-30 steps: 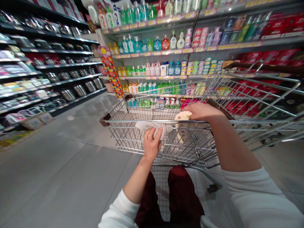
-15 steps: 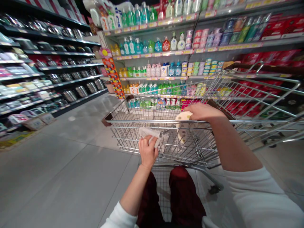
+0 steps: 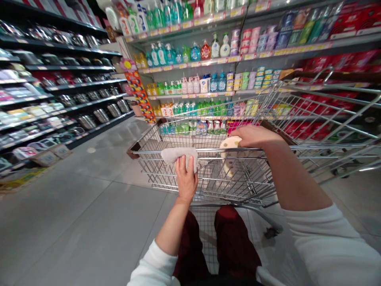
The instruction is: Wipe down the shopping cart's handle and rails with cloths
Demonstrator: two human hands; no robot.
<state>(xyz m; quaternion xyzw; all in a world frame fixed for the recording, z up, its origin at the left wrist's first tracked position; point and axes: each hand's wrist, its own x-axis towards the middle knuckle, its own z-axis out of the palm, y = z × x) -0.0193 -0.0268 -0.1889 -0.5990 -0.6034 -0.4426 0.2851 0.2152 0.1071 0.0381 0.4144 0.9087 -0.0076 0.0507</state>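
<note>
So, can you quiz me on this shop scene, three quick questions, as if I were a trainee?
1. Which hand holds the cloth on the shopping cart?
2. True or false: the left shelves hold metal pots.
3. The front shelves hold mainly: A bottles, B shoes, C books?

Key: 1. left hand; 2. true; 3. A.

Left hand: raised closer to the cart's top rail, fingers now just below it.
Pale cloth: no longer bunched under the fingers; spread wider along the cart's top rail, reaching further left of the hand.
Head view: tilted slightly, with the shelves sitting higher.
</note>
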